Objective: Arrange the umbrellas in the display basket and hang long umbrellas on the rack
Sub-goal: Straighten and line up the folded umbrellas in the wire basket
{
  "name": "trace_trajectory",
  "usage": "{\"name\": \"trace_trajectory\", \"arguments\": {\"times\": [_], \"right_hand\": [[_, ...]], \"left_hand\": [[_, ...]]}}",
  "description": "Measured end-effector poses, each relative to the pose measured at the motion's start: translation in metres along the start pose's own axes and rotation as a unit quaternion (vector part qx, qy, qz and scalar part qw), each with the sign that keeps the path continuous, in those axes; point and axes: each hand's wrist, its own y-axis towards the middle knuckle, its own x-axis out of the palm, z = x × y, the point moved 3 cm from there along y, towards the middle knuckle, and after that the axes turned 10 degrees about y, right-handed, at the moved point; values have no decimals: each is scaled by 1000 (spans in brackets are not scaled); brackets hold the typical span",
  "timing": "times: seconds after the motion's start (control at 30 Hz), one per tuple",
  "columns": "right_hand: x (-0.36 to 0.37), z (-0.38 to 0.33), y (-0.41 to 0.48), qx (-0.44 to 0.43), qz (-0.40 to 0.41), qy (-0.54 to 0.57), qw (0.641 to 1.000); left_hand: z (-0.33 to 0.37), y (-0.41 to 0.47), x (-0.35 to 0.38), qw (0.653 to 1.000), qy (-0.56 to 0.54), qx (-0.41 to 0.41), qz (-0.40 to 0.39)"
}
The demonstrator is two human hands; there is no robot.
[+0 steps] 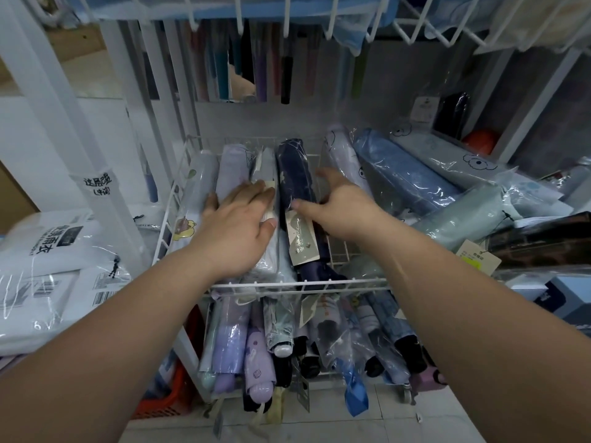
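Left hand: fingers straight, pressing flat on the pale umbrellas in the wire basket.
Right hand: spread loose, thumb on the navy umbrella, fingers along its right side.
Navy umbrella: lying lengthwise in the basket, right beside the pale ones.
Long umbrellas: hanging at the back, above the basket.

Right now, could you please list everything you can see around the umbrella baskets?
Basket: one, white wire, centre.
Row umbrellas: four, pale grey, lilac, white and navy, side by side in the basket's left part.
Heap umbrellas: at least four, lilac-white, blue, pale and grey-green, heaped at the right.
Lower umbrellas: many, lilac, blue and dark, below the basket.
Long umbrellas: several, mixed colours, hanging behind.
Raincoat packs: at least two, white, left.
Crate: one, orange, bottom left.
Left grip: flat on the lilac and white umbrellas.
Right grip: open, on the navy umbrella.
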Motion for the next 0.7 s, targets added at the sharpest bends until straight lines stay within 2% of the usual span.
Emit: {"name": "trace_trajectory", "arguments": {"times": [0.07, 0.27, 0.57, 0.7], "right_hand": [[9, -6, 8, -27, 5, 17, 999], [18, 2, 15, -24, 1, -65, 998], [30, 5, 22, 14, 24, 13, 1000], [45, 2, 20, -15, 48, -27, 998]], "left_hand": [[0, -1, 0, 1000, 0, 0, 0], [2, 1, -3, 1000, 14, -19, 12], [13, 12, 1, 998, 40, -55, -3], [16, 11, -1, 997, 46, -65, -1]]}}
